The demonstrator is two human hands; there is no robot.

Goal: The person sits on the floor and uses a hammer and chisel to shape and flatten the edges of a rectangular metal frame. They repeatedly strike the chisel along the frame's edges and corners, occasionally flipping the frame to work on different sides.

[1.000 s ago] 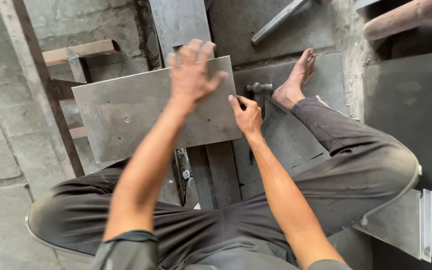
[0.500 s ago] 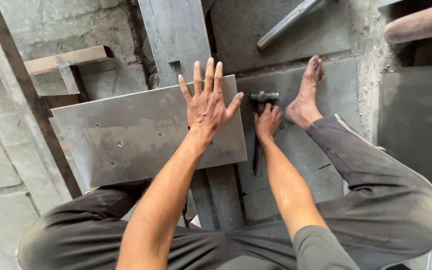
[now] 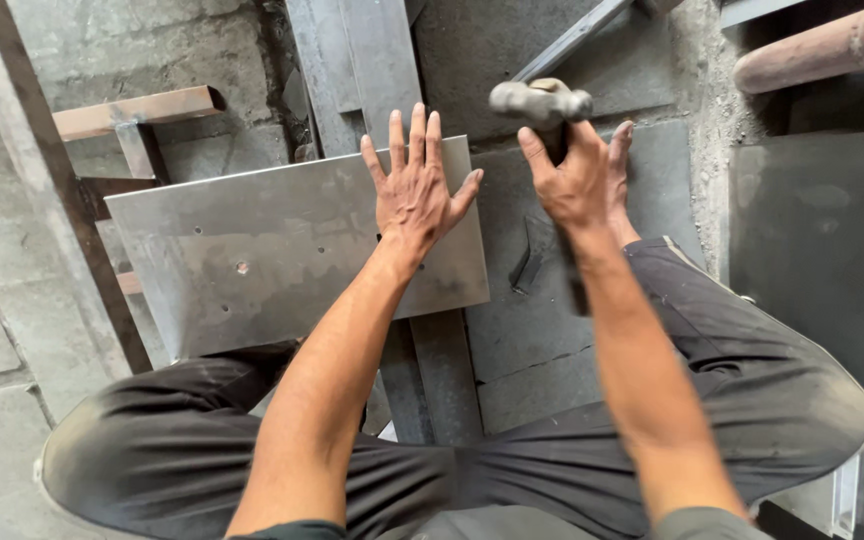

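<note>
pressing left hand (image 3: 414, 195) flat on metal plate (image 3: 282, 245), right hand (image 3: 572, 180) grip closed around raised hammer (image 3: 540, 103).

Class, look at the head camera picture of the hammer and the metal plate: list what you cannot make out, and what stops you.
- Hammer handle: head view, hidden inside the right hand.
- Hammer head: blurred.
- Metal plate under the left hand: covered by the palm.
- Plate's near edge: hidden by the trousers.
- Right foot: mostly behind the right hand.

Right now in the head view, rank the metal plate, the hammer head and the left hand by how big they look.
1. metal plate, clearly largest.
2. left hand.
3. hammer head, smallest, though raised nearer the camera, so it may look larger than it is.
</note>
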